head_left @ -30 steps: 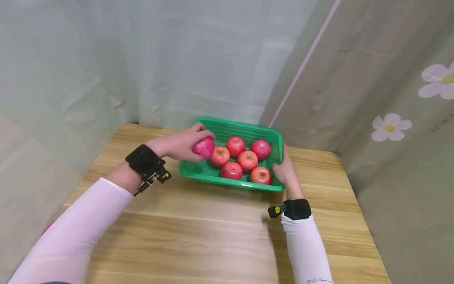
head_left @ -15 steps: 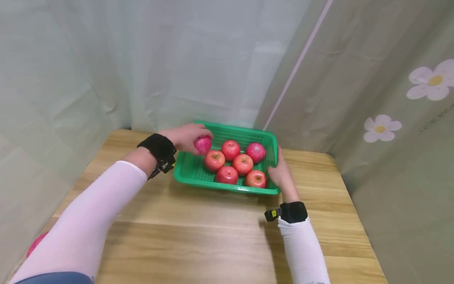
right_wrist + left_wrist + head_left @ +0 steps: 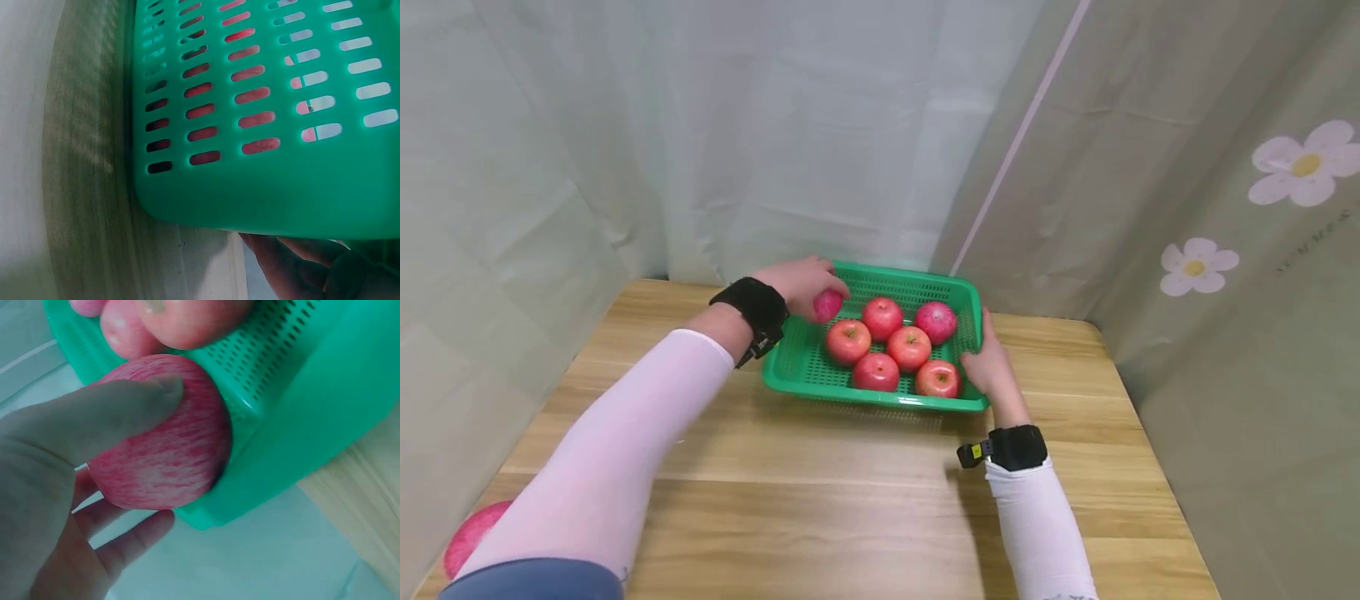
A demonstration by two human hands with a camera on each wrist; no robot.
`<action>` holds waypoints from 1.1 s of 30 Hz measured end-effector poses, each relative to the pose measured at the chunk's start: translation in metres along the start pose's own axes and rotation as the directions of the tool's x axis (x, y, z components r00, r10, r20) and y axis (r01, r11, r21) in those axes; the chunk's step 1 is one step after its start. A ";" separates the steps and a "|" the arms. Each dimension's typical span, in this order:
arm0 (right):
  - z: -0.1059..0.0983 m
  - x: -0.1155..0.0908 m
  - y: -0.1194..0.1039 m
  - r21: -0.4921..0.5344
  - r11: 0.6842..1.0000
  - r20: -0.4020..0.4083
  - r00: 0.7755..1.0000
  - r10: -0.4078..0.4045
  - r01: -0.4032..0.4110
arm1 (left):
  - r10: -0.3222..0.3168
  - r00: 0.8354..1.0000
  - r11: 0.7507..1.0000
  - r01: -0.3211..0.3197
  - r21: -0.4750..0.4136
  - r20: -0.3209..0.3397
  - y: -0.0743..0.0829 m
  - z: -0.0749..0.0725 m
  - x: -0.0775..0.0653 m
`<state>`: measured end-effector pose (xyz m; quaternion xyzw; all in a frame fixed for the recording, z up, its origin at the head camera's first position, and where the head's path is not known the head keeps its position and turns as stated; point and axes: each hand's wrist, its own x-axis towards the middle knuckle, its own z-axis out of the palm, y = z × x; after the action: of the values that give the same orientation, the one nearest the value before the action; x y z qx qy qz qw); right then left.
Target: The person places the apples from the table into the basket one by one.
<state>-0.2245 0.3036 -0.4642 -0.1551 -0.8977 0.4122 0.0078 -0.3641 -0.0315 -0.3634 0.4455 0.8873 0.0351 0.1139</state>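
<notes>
A dark pink streaked apple [image 3: 165, 447] is held between the thumb and fingers of my left hand [image 3: 799, 285], over the back left corner of the green plastic basket [image 3: 880, 397]. In the head view the hand covers part of that apple [image 3: 827, 306]. Several more apples sit in the basket's middle and right, among them an orange-red apple [image 3: 848, 342] nearest the held one. My right hand [image 3: 990, 365] grips the basket's right end, thumb inside the rim. The right wrist view shows the slotted basket wall [image 3: 269, 194] and fingers [image 3: 281, 265] at its edge.
Another pink apple [image 3: 471, 537] lies at the table's left edge, partly behind my left sleeve [image 3: 602, 450]. The basket stands at the back of the wooden table [image 3: 820, 500], close to a hanging curtain [image 3: 820, 150]. More curtain hangs at both sides.
My left hand has carried its apple further back and lower over the basket's left end. The right hand keeps its grip. The view has shifted slightly, showing more of the apple at the left edge.
</notes>
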 end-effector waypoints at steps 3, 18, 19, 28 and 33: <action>0.000 -0.001 0.001 0.009 1.000 0.001 1.000 -0.001 0.001 | -0.023 0.999 0.999 0.022 0.030 0.035 0.001 0.003 0.005; 0.006 -0.001 0.004 -0.006 1.000 -0.003 1.000 -0.029 0.029 | -0.049 0.995 0.999 0.047 0.027 0.084 -0.011 0.037 0.017; 0.006 -0.002 0.004 -0.005 1.000 -0.003 1.000 -0.026 0.026 | -0.060 0.994 0.998 0.059 0.014 0.087 -0.010 0.036 0.016; 0.002 0.000 0.001 0.002 1.000 -0.001 1.000 -0.023 0.023 | -0.069 0.996 0.998 0.069 -0.003 0.064 0.002 0.027 0.003; 0.002 0.000 0.002 -0.008 1.000 -0.003 1.000 -0.026 0.026 | -0.155 0.983 0.976 0.168 -0.141 0.099 0.004 0.029 0.003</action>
<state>-0.2247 0.3034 -0.4666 -0.1440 -0.9013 0.4083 0.0139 -0.3560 -0.0283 -0.3915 0.3634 0.9096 0.0724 0.1879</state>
